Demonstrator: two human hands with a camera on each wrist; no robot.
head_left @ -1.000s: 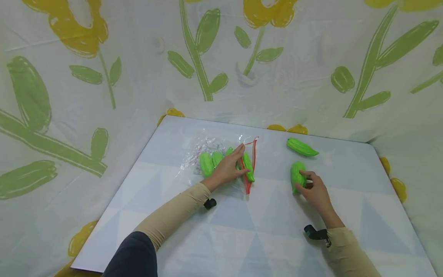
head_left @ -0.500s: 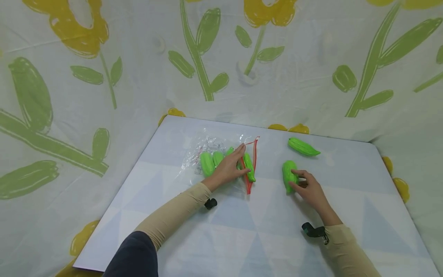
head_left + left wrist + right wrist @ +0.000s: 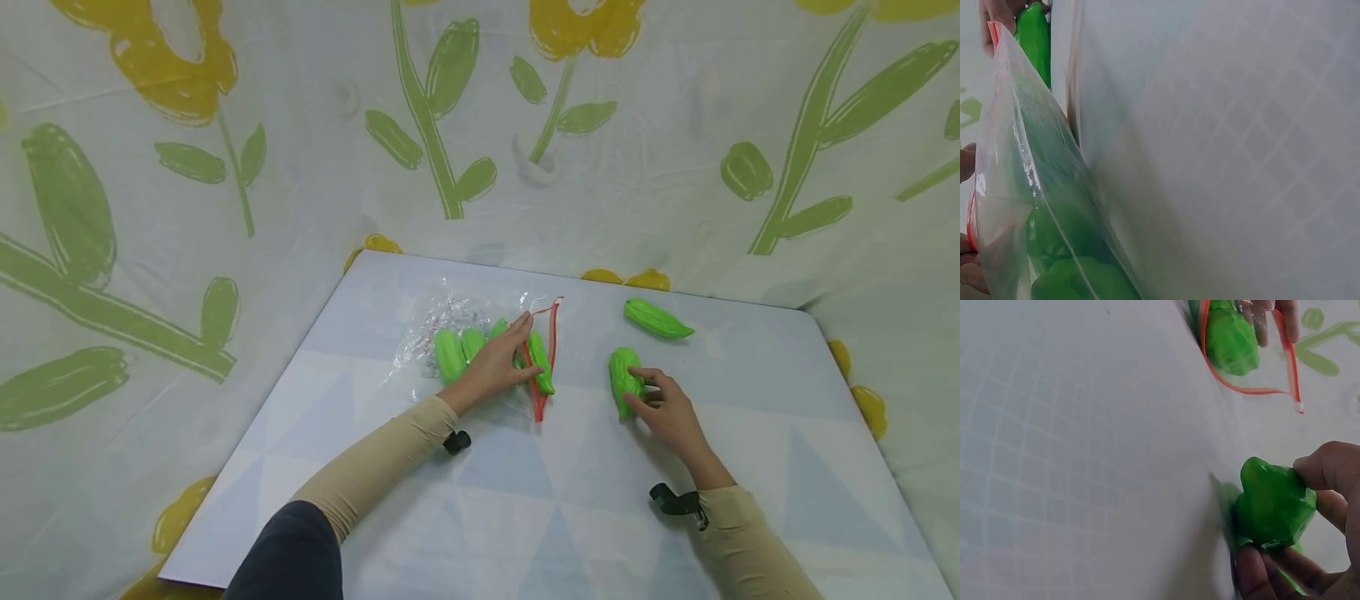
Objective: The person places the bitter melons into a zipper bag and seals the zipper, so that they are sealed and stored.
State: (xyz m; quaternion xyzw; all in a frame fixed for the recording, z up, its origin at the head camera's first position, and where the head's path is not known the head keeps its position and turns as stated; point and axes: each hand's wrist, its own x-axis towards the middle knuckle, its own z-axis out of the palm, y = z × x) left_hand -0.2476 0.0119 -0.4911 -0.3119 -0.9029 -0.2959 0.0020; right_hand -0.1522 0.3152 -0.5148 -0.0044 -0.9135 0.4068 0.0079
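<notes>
Your right hand (image 3: 671,417) pinched a green gourd (image 3: 622,383) by its side, with the thumb set against the fingers. The gourd lay lengthwise from twelve to six o'clock, low over the worktop (image 3: 510,517); whether its underside touched the surface, I could not tell. In the head view, the red rim (image 3: 552,342) of the clear bag (image 3: 450,312) was at nine o'clock from it, near but apart. A second loose gourd (image 3: 658,319) lay at one o'clock, on the worktop. Your left hand (image 3: 491,367) was spread over the mouth of the bag, its thumb and fingers well apart beside the rim. Several green gourds (image 3: 448,357) lay inside, one of them just at the mouth.

In my judgement, the gourd was rather light and stiff, and its glossy skin could slip under dry fingertips. The best place to take hold seemed the ridged middle, with thumb and fingers on opposite sides, because the narrow end at six o'clock would let it turn. The bag looked thin and limp, so it was probably best held by the firmer red rim.
</notes>
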